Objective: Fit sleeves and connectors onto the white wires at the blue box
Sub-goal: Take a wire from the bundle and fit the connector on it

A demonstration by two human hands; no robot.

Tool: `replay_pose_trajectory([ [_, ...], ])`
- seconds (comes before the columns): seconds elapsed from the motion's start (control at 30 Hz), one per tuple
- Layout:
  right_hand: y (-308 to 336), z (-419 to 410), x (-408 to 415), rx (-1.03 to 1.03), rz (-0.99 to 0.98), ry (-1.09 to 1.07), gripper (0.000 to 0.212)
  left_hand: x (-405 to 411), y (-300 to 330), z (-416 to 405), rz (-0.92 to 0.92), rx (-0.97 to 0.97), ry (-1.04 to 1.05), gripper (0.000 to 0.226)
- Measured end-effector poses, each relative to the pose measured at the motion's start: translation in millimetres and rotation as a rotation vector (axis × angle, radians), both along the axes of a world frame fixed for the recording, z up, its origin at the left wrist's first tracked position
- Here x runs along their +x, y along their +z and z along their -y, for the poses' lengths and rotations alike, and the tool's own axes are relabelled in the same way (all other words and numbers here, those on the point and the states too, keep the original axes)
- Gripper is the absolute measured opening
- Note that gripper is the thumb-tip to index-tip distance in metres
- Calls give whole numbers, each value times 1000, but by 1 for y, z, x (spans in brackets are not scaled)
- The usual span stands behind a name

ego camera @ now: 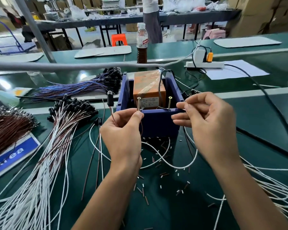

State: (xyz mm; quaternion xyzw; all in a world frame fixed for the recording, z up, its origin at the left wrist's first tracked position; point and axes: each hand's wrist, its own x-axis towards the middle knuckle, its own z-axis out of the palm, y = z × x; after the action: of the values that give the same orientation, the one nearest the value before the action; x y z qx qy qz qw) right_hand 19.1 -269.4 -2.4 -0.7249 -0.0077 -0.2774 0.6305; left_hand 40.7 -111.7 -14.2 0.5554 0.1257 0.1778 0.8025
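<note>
The blue box (158,123) stands mid-table with an orange block (148,87) inside and two brass screws (138,103) upright on its front rim. My left hand (121,130) pinches a thin brown wire at the left screw; the wire rises to a black connector (109,99). My right hand (206,120) pinches a white wire (170,164) end by the box's right front corner; the wire loops down onto the table between my arms.
Bundles of white and brown wires (45,146) with black connectors fan out at left, blue wires (76,87) behind. Short sleeve pieces (163,176) litter the green mat. More white wires (273,183) lie right. A bottle (142,45) and power strip (204,64) stand behind.
</note>
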Motion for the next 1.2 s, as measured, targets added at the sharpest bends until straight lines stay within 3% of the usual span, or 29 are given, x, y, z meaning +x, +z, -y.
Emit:
replay_pose_trajectory([
  [0.23,-2,-12,3,-251,61,-277,5,-1,0,-2,11,100,22,14],
  [0.57,-6,-27,4,-106,51,-339,12,-1,2,-1,6,103,25,16],
  [0.83,-16,-33,0,38,30,-246,12,-5,2,-3,26,81,-13,20],
  [1.2,-22,-33,1,46,53,-236,13,-8,2,-4,48,74,-39,16],
])
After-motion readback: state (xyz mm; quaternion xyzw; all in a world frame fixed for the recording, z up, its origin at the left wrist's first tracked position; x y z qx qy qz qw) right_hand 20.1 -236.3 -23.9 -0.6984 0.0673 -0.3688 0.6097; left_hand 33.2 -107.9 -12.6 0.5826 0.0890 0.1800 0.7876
